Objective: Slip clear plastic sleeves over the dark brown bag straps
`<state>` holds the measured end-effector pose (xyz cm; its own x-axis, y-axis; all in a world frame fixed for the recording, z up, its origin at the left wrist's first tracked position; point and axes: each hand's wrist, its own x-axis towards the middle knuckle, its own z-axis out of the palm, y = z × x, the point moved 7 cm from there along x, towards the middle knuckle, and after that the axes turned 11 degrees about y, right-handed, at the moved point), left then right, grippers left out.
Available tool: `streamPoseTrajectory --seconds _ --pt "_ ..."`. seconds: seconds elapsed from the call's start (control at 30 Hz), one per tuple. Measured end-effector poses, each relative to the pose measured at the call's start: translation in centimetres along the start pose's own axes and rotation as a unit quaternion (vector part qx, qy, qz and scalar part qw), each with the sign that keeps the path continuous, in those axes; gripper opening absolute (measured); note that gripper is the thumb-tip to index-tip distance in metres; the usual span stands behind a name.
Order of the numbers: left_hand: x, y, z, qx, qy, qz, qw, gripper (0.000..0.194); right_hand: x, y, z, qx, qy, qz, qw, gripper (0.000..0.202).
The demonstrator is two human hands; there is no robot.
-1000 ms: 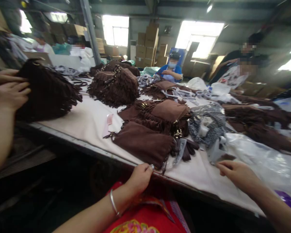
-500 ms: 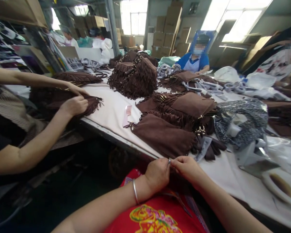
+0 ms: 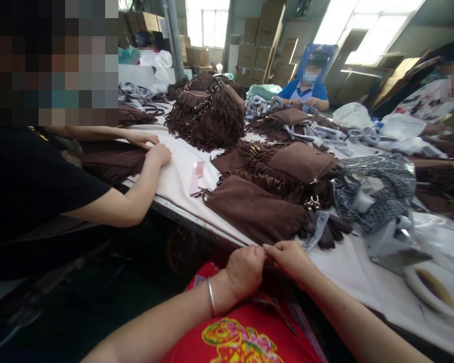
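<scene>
My left hand (image 3: pixel 245 267) is closed, knuckles up, just off the table's front edge. Against it, the fingers of my right hand (image 3: pixel 287 258) are pinched together. Whatever the two hands hold between them is too small and covered to make out. Just beyond them a brown fringed bag (image 3: pixel 255 206) lies flat on the pale cloth (image 3: pixel 174 176). Behind it are more brown fringed bags (image 3: pixel 302 160) with gold-coloured metal clasps (image 3: pixel 311 202). A pink comb (image 3: pixel 199 170) lies to the left of the nearest bag.
At the left a co-worker's arm (image 3: pixel 132 201) reaches over brown material (image 3: pixel 113 161). A tall pile of fringed bags (image 3: pixel 208 113) stands farther back. On the right are a crumpled plastic bag (image 3: pixel 376 189) and a tape roll (image 3: pixel 433 290). Another person (image 3: pixel 306 93) sits across the table.
The co-worker at the left has leaned in, the hands shifting right along the table. A small shiny bit between my fingertips no longer shows. My hands stay almost in place.
</scene>
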<state>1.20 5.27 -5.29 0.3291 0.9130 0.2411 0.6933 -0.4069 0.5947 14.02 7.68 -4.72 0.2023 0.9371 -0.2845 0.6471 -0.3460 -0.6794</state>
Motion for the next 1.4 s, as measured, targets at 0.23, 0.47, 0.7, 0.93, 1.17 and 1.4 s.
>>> streamPoseTrajectory --seconds 0.23,0.47,0.7,0.93,1.17,1.4 --pt "0.8 -0.4 -0.4 -0.153 0.016 -0.097 0.983 0.033 -1.2 0.6 0.2 0.050 -0.037 -0.055 0.997 0.023" --pt "-0.6 -1.0 2.5 -0.501 -0.094 -0.385 0.769 0.022 -1.5 1.5 0.5 0.073 0.012 -0.027 0.997 0.028" --pt "-1.8 0.1 4.1 -0.701 -0.190 -0.496 0.476 0.021 -1.4 1.9 1.0 0.093 0.007 0.022 0.995 0.025" --pt "-2.4 -0.3 4.3 -0.707 -0.220 -0.511 0.437 0.024 -2.2 3.3 0.4 -0.004 0.000 0.004 1.000 0.038" --pt "-2.3 -0.9 3.2 -0.594 -0.138 -0.462 0.644 0.024 -4.2 2.7 0.5 0.222 0.022 0.066 0.973 0.031" --pt "-1.9 -0.2 0.9 -0.434 -0.008 -0.319 0.842 0.031 -5.1 2.6 4.8 0.491 -0.041 0.230 0.839 0.038"
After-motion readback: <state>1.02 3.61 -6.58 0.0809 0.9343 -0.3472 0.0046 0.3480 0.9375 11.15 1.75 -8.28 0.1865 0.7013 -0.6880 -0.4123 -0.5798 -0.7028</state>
